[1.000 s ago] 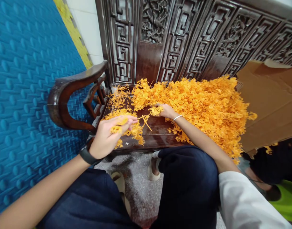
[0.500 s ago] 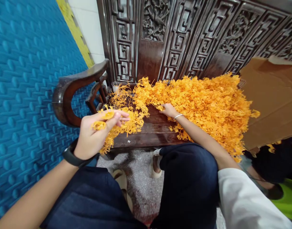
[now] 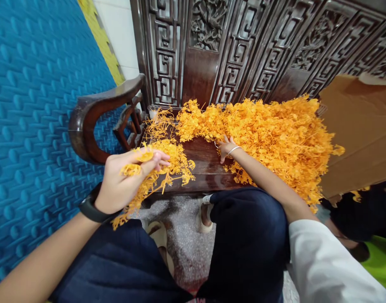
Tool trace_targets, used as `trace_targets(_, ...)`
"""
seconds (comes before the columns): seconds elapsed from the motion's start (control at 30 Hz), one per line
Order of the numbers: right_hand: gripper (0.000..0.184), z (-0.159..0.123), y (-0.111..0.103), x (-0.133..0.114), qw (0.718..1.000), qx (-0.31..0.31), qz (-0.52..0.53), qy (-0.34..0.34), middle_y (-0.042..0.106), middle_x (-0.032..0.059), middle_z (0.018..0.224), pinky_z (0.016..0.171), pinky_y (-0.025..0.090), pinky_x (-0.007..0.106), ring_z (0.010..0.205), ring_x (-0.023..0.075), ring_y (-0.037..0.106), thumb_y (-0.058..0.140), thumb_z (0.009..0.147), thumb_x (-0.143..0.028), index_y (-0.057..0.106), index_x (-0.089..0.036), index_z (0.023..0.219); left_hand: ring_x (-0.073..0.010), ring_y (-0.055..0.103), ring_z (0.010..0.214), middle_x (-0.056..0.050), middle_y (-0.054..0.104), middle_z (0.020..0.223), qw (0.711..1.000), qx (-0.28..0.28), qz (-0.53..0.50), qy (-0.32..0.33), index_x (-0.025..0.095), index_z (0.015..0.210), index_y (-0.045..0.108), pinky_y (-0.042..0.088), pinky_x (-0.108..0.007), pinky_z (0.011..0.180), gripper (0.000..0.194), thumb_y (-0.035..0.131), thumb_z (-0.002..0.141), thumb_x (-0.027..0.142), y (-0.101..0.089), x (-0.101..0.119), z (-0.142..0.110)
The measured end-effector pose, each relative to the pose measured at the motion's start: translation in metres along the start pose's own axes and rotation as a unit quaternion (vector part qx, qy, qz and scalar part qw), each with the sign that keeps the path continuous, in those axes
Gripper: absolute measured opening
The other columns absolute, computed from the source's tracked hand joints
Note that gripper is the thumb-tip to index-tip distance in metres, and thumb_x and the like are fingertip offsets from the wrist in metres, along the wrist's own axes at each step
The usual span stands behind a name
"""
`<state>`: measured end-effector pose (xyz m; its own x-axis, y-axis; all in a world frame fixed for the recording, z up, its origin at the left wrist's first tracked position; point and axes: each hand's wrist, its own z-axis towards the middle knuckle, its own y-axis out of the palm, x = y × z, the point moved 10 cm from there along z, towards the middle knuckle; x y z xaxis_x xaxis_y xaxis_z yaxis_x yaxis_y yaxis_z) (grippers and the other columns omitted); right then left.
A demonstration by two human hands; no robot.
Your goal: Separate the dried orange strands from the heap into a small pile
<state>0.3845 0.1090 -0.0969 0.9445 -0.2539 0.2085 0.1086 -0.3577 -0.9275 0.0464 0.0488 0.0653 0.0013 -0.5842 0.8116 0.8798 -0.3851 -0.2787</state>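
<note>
My left hand (image 3: 125,179), with a black band on its wrist, is closed in a pinch on a bunch of orange plastic flower sprigs (image 3: 170,158). Curled orange heads poke out between its fingers, and part of the bunch hangs down toward my knee. My right hand (image 3: 227,148), wearing a thin pale bracelet, has its fingers spread at the left edge of a large heap of the same sprigs (image 3: 278,139). Nothing shows in its grasp. Thin orange stems (image 3: 159,124) lie loose near the armrest.
The dark wooden bench (image 3: 205,158) has a curved armrest (image 3: 82,126) at left and a carved backrest (image 3: 200,71) behind. A cardboard sheet (image 3: 357,139) stands right of the heap. Blue foam matting (image 3: 38,105) covers the left side. Part of another person shows at far right.
My right hand has moved slightly right and its fingers have spread. The bunch in my left hand has shifted, with its lower end now hanging nearer my knee.
</note>
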Motion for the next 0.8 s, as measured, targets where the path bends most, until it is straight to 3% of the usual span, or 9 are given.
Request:
trace_targets(0.17,0.025,-0.007,-0.010,-0.010,0.998,0.047,0.019,-0.040,0.067,0.0107,0.109,0.104,0.024,0.056,0.121,0.0340,0.046,0.063,0.078,-0.032,0.071,-0.021,0.100,-0.0157,0.069,0.079,-0.002,0.073,0.089,0.998,-0.050,0.040,0.011,0.021,0.072,0.067,0.056,-0.029,0.074,0.021,0.054,0.086,0.029,0.007,-0.003,0.000)
trace_targets(0.43,0.032,-0.022,-0.056,-0.031,0.980,0.197,0.013,-0.009,0.066,0.0201,0.101,0.090,0.036,0.042,0.102,0.0300,0.057,0.039,0.088,-0.020,0.065,-0.007,0.101,-0.0121,0.068,0.079,-0.005,0.073,0.087,0.978,-0.133,0.124,0.098,0.013,0.082,0.069,0.053,-0.021,0.071,0.015,0.055,0.086,0.019,0.022,0.012,-0.003)
trace_targets(0.53,0.032,-0.022,-0.076,-0.058,0.961,0.269,0.012,-0.070,0.065,0.0194,0.102,0.090,0.037,0.042,0.108,0.0308,0.052,0.037,0.089,-0.020,0.065,-0.007,0.099,-0.0130,0.067,0.080,-0.006,0.073,0.089,0.972,-0.156,0.141,0.105,0.012,0.084,0.069,0.052,-0.022,0.073,0.015,0.055,0.085,0.017,0.031,0.012,-0.005)
trace_targets(0.63,0.033,-0.012,-0.094,-0.092,0.935,0.323,0.023,-0.143,0.057,0.0204,0.119,0.098,0.035,0.042,0.123,0.0322,0.039,0.039,0.088,-0.021,0.060,-0.005,0.108,-0.0142,0.067,0.081,-0.006,0.072,0.089,0.970,-0.159,0.133,0.131,0.013,0.084,0.068,0.051,-0.023,0.074,0.014,0.055,0.085,0.019,0.038,0.019,-0.001)
trace_targets(0.8,0.053,0.037,-0.112,-0.135,0.921,0.339,0.040,-0.189,0.036,0.0224,0.144,0.112,0.018,0.045,0.139,0.0326,0.020,0.042,0.088,-0.027,0.041,0.003,0.132,-0.0134,0.065,0.075,-0.005,0.071,0.082,0.964,-0.183,0.110,0.157,0.013,0.081,0.066,0.049,-0.021,0.069,0.018,0.051,0.087,0.022,0.062,0.033,0.013)
